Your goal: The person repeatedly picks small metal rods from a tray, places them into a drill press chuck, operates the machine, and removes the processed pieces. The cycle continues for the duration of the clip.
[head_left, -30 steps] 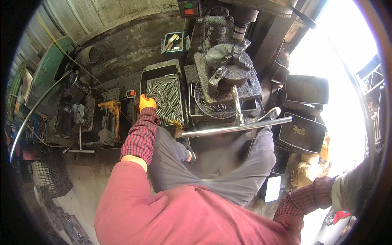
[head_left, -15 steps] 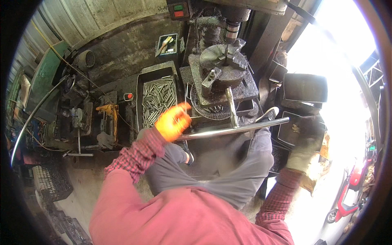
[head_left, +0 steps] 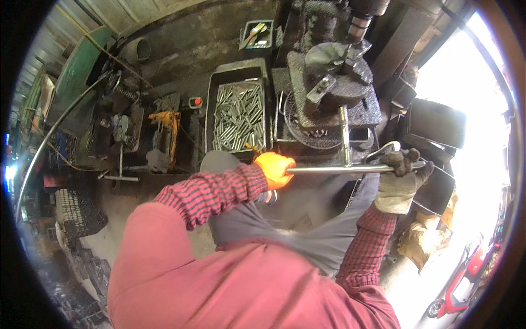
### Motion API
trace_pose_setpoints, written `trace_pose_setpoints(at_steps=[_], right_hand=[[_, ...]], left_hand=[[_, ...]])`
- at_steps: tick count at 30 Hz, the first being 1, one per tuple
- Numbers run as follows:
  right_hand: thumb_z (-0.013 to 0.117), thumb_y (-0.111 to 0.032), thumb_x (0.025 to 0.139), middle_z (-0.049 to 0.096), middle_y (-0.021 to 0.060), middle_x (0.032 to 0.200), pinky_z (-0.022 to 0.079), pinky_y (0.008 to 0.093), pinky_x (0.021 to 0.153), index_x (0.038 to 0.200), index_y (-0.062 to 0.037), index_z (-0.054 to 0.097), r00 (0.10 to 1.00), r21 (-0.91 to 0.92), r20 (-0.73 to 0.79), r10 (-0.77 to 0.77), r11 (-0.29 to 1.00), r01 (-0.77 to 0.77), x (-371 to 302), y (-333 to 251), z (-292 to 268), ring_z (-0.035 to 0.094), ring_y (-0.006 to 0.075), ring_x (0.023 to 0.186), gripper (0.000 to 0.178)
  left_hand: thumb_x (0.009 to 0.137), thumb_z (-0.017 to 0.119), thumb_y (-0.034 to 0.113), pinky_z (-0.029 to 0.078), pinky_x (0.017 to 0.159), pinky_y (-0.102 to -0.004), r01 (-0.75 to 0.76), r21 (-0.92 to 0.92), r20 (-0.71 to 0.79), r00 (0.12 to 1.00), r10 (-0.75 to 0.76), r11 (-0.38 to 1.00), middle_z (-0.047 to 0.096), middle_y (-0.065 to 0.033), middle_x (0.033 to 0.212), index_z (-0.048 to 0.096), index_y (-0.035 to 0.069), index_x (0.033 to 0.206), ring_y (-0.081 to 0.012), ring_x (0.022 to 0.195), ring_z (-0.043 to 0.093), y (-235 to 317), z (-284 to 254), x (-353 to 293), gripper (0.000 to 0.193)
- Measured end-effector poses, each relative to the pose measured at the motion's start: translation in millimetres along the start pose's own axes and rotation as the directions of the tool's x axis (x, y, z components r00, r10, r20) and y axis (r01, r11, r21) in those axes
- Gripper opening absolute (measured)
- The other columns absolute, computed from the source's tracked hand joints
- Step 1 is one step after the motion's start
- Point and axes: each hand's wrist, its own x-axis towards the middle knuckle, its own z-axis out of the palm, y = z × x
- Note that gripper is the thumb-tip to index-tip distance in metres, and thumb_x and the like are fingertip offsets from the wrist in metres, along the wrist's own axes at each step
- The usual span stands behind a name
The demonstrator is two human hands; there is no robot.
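Note:
A shiny steel T-handle bar [head_left: 323, 170] lies crosswise in front of me, joined by a stem [head_left: 344, 134] to a round chuck [head_left: 327, 57] on a drill press table. My left hand [head_left: 275, 169], in an orange glove, is closed round the bar's left end. The right end is in my right hand [head_left: 399, 185], which wears a pale glove with dark, grimy fingers. Those fingers wrap over the bar from above. Above the chuck hangs the drill head [head_left: 359, 26]; no workpiece can be made out in the jaws.
Left of the press, a metal tray [head_left: 210, 123] holds many short steel pins [head_left: 239, 118]. A round wire basket [head_left: 298, 125] with more pins sits beneath the chuck. Dark bins [head_left: 436, 123] stand at the right. A small box [head_left: 257, 43] with a brush is at the back.
My left hand has come from beside the pin tray onto the bar's left end. My right hand has moved up from the right-hand bins onto its right end. The bar now lies more level.

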Motion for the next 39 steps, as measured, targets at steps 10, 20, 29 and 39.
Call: trace_pose_setpoints(at_steps=[10, 20, 29, 39], right_hand=[[0.041, -0.084, 0.090, 0.034, -0.0038, 0.047, 0.046, 0.0373, 0.055, 0.083, -0.0049, 0.070, 0.996, -0.594, 0.073, -0.055, 0.800, 0.088, -23.7, 26.2, 71.8, 0.033, 0.0158, 0.041, 0.084], [0.045, -0.088, 0.086, 0.036, -0.0027, 0.046, 0.040, 0.0363, 0.046, 0.076, -0.0075, 0.060, 0.974, -0.562, 0.204, -0.094, 0.803, 0.195, -19.7, 33.5, 61.1, 0.032, 0.0148, 0.036, 0.082], [0.041, -0.083, 0.092, 0.040, 0.0001, 0.048, 0.042, 0.0387, 0.046, 0.077, -0.0070, 0.058, 0.963, -0.575, 0.237, -0.131, 0.780, 0.248, -19.6, 40.2, 72.9, 0.038, 0.0166, 0.039, 0.079], [0.084, -0.037, 0.074, 0.071, 0.0156, 0.081, 0.056, 0.0408, 0.071, 0.095, -0.0051, 0.074, 0.787, -0.874, 0.329, 0.522, -0.148, 0.463, -49.6, 88.7, 117.2, 0.072, 0.0316, 0.078, 0.040]], left_hand=[[0.081, 0.079, 0.032, 0.048, 0.097, -0.0468, -0.055, -0.048, -0.237, 0.971, 0.043, 0.997, 0.058, -0.0239, 0.135, 0.035, -0.001, 0.154, -0.0401, 0.114, 0.061, 47.1, 46.3, 31.4, 0.091], [0.091, 0.067, 0.027, 0.054, 0.093, -0.0466, 0.531, -0.025, -0.425, 0.761, -0.490, 0.847, 0.071, -0.0203, 0.109, 0.069, 0.003, 0.113, -0.0373, 0.106, 0.068, -207.9, -63.2, 73.7, 0.033], [0.084, 0.070, 0.010, 0.054, 0.100, -0.0442, 0.846, 0.106, -0.066, 0.530, -0.845, 0.522, 0.069, -0.0209, 0.127, 0.074, 0.005, 0.119, -0.0385, 0.120, 0.066, -327.0, 39.7, 152.8, 0.036], [0.078, 0.067, 0.027, 0.051, 0.101, -0.0457, 0.743, 0.022, -0.135, 0.665, -0.734, 0.669, 0.071, -0.0251, 0.117, 0.073, 0.001, 0.111, -0.0414, 0.115, 0.066, -292.3, -7.7, 117.1, 0.043]])
